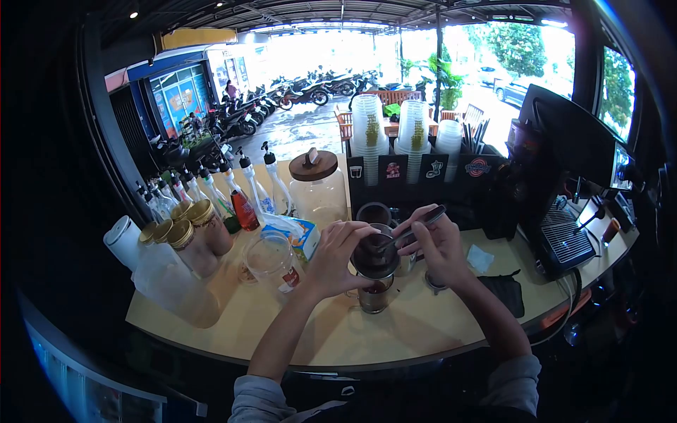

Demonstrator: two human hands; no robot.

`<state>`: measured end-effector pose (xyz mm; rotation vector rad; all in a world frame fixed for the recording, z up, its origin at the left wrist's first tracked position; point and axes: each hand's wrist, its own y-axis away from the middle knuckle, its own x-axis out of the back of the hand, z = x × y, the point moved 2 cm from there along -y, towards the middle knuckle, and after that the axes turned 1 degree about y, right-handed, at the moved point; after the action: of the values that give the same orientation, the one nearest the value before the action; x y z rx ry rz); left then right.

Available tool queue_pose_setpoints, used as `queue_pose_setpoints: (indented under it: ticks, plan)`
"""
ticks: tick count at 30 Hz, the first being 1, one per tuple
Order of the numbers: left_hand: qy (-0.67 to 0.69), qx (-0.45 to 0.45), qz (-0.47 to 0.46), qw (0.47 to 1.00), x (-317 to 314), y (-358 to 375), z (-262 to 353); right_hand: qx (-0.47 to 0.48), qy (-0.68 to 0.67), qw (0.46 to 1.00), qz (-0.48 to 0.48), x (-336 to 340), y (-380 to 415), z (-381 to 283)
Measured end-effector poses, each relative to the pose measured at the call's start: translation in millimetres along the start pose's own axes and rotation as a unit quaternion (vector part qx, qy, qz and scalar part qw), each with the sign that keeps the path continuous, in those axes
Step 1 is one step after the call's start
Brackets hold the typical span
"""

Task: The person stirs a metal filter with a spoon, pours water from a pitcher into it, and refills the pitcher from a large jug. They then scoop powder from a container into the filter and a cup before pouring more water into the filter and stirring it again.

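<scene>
My left hand (334,259) is wrapped round the side of a dark round cup (375,261), tilted so that its opening faces me. Its inside looks dark, and the contents are hard to make out. In my right hand (438,247) is a dark-handled utensil (421,223), pinched between the fingers, its lower end reaching into the cup. Right below the cup a small clear glass (374,302) with something dark red-brown in it stands on the counter. Whether cup and glass touch, I cannot tell.
Left on the counter (338,337) are a clear plastic tub (268,255), a tissue box (302,240), a lidded jar (316,187), pump bottles (243,204) and canisters (204,220). Stacked cups (368,127) stand behind; a coffee machine (564,236) and a black cloth (504,290) are right.
</scene>
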<state>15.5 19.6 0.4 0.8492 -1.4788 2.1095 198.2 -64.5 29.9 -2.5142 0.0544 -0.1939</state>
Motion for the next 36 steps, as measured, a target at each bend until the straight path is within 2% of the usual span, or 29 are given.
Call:
queue_pose_setpoints:
  ticks: [2, 4, 7, 8, 10, 14, 17, 19, 21, 27, 29, 31, 36]
  plan:
    - [0.000, -0.002, -0.001, 1.000, 0, -1, 0, -0.005, -0.018, 1.000, 0.016, 0, 0, -1]
    - [0.000, -0.005, -0.004, 1.000, 1, -2, 1, -0.011, 0.059, 0.997, -0.044, 1, 2, 2]
    - [-0.006, -0.010, 0.000, 1.000, 1, -2, 1, -0.003, 0.009, 1.000, 0.010, 5, 0, 0]
    - [-0.005, -0.009, -0.003, 1.000, 1, -2, 1, -0.003, 0.009, 1.000, 0.009, 5, 0, 0]
    - [-0.004, -0.008, -0.005, 1.000, 1, -2, 1, -0.004, 0.052, 0.997, -0.052, 3, 2, 2]
    - [-0.015, -0.016, -0.010, 1.000, 3, -4, 4, 0.004, 0.029, 0.999, -0.019, 5, -4, -4]
    - [-0.030, -0.031, -0.022, 0.999, 3, -4, 4, -0.029, 0.011, 0.998, -0.061, 7, -13, -5]
    - [-0.041, -0.040, -0.032, 0.998, 2, -5, 4, -0.038, 0.088, 0.989, -0.111, 7, -22, -10]
    - [-0.045, -0.040, -0.034, 0.998, 1, -6, 4, -0.023, 0.102, 0.989, -0.104, 9, -34, -12]
    - [-0.052, -0.018, -0.013, 0.998, -3, 0, 4, 0.002, 0.138, 0.976, -0.168, -9, -34, -6]
    - [-0.038, -0.008, -0.010, 0.999, -2, 1, 4, -0.002, 0.106, 0.984, -0.145, -7, -32, 2]
    - [-0.025, 0.004, -0.007, 1.000, -1, 2, 3, -0.013, -0.018, 0.999, -0.050, -4, -31, -4]
    - [-0.012, 0.025, -0.005, 1.000, -2, 4, -1, -0.012, 0.020, 0.998, -0.063, 2, -16, 2]
